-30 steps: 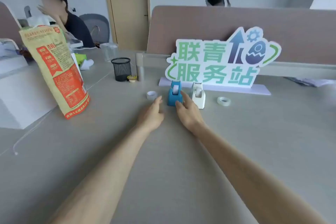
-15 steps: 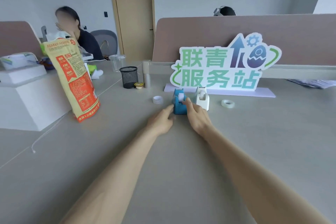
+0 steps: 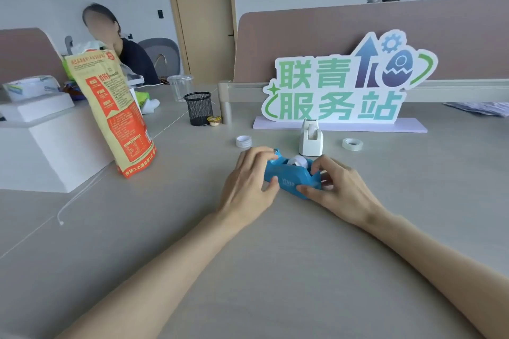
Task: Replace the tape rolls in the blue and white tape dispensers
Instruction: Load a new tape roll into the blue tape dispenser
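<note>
The blue tape dispenser (image 3: 290, 177) lies sideways on the desk between my hands, a white tape roll (image 3: 298, 161) showing in its top. My left hand (image 3: 249, 183) grips its left, cutter end. My right hand (image 3: 340, 187) grips its right end, fingers wrapped around the body. The white tape dispenser (image 3: 310, 137) stands upright just behind, with a roll in it. One loose tape roll (image 3: 243, 141) lies to the left of it and another loose roll (image 3: 352, 143) lies to the right.
A green and white sign (image 3: 341, 91) on a lilac base stands behind the dispensers. A black mesh cup (image 3: 199, 108), a small yellow tub (image 3: 214, 120) and an orange paper bag (image 3: 115, 113) stand at left. A seated person (image 3: 115, 44) is beyond, by white boxes (image 3: 41, 129).
Both hands closed on the blue dispenser, pulled it toward me away from the white one, and turned it sideways. The view has shifted with my head.
</note>
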Motion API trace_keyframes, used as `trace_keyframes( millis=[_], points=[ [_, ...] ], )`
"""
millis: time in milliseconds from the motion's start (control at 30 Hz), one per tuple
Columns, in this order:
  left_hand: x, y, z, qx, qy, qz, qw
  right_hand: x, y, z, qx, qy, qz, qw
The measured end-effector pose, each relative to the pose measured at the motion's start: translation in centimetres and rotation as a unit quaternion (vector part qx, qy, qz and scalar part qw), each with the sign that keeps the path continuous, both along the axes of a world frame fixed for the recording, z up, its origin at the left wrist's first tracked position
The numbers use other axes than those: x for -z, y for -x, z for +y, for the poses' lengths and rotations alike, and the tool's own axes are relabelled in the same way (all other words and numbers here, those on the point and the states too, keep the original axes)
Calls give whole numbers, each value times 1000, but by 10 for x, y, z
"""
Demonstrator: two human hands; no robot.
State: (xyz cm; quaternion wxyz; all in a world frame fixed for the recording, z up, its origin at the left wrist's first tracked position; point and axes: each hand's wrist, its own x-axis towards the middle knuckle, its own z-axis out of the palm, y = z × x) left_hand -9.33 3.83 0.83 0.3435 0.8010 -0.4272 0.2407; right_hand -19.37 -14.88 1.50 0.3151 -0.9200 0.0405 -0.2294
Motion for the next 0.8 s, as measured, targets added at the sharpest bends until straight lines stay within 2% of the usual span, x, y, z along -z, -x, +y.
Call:
trace_keyframes(
  millis=[33,100,167,200,433,600,800],
  points=[
    [1,-7,-2,5,-9,20,1000,0,-1,-1,-5,0,-5,1000],
    [-1,-16,-7,23,-24,148,988,0,-3,-1,-28,-24,-7,999],
    [-3,-24,-9,49,0,319,946,1,-6,-3,-42,-44,2,998],
    [-2,-30,-10,60,13,363,930,1,-7,-2,-42,-38,8,998],
    [1,-41,-9,68,62,387,918,11,-7,2,-33,90,38,995],
    [-4,-40,-4,91,25,389,916,7,-6,6,-11,96,39,995],
    [-6,-38,-2,128,20,404,905,0,-5,9,8,53,22,998]
  ],
)
